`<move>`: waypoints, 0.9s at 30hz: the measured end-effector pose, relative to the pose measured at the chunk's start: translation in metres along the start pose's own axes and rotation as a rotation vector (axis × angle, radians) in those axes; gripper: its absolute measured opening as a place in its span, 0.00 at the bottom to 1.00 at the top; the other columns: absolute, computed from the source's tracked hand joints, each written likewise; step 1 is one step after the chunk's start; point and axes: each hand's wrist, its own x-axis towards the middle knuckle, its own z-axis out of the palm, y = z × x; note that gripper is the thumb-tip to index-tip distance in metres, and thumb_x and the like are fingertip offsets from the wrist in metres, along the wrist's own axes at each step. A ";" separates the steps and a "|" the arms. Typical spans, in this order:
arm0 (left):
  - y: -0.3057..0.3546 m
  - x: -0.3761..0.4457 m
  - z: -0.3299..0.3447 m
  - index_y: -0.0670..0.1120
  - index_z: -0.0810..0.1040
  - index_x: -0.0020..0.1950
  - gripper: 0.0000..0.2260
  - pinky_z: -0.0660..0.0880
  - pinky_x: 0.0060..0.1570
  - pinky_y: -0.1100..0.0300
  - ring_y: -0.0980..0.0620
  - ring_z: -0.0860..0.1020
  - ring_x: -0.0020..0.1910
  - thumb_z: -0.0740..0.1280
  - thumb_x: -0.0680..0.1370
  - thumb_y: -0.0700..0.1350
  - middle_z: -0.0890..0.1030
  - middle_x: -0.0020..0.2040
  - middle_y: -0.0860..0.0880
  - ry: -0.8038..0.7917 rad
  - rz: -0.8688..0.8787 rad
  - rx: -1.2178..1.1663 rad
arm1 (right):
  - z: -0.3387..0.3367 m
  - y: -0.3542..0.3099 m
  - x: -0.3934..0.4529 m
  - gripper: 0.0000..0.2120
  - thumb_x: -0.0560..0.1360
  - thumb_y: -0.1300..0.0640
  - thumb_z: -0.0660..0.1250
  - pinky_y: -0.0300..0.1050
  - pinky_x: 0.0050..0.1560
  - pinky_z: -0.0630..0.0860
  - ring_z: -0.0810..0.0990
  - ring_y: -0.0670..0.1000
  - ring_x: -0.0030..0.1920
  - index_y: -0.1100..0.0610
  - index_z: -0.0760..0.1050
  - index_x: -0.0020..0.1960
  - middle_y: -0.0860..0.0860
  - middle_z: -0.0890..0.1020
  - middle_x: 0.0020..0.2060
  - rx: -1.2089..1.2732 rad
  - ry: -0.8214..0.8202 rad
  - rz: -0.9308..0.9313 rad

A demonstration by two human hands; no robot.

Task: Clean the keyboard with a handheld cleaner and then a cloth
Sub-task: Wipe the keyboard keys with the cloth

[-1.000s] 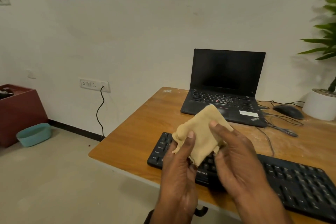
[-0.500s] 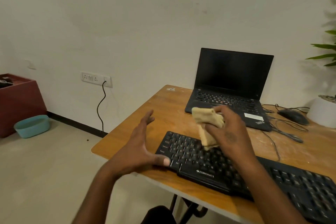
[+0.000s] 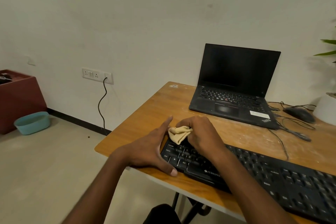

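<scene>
the right hand (image 3: 200,132) grips the bunched cloth (image 3: 179,133) at the keyboard (image 3: 263,174)'s left end; its long axis runs rightward. the open left hand (image 3: 152,149) braces that end.

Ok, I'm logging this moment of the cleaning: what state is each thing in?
cloth: bunched, pressed on the keyboard's left end
keyboard: flat on the desk
right hand: grips the cloth
left hand: fingers straight, against the keyboard's left edge
laptop: lid open, screen dark
wall socket: cable plugged in
</scene>
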 end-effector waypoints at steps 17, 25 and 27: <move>-0.010 0.003 -0.003 0.73 0.34 0.80 0.65 0.66 0.77 0.59 0.55 0.63 0.81 0.86 0.67 0.55 0.57 0.84 0.60 -0.024 0.007 -0.157 | 0.002 -0.010 -0.005 0.15 0.73 0.67 0.70 0.49 0.43 0.80 0.80 0.48 0.43 0.47 0.85 0.49 0.47 0.86 0.42 -0.022 0.069 0.068; -0.009 0.002 -0.006 0.72 0.37 0.81 0.63 0.69 0.75 0.58 0.55 0.66 0.78 0.85 0.68 0.53 0.58 0.84 0.59 -0.022 0.020 -0.153 | -0.017 0.006 -0.030 0.16 0.74 0.65 0.72 0.43 0.41 0.80 0.81 0.41 0.41 0.46 0.86 0.53 0.43 0.86 0.43 -0.025 -0.034 0.025; -0.011 0.003 -0.006 0.73 0.38 0.81 0.63 0.70 0.74 0.60 0.56 0.66 0.78 0.85 0.68 0.52 0.59 0.83 0.59 -0.024 0.027 -0.170 | -0.028 0.016 -0.041 0.18 0.73 0.67 0.72 0.44 0.40 0.80 0.81 0.40 0.40 0.45 0.86 0.52 0.42 0.86 0.43 -0.044 -0.025 0.067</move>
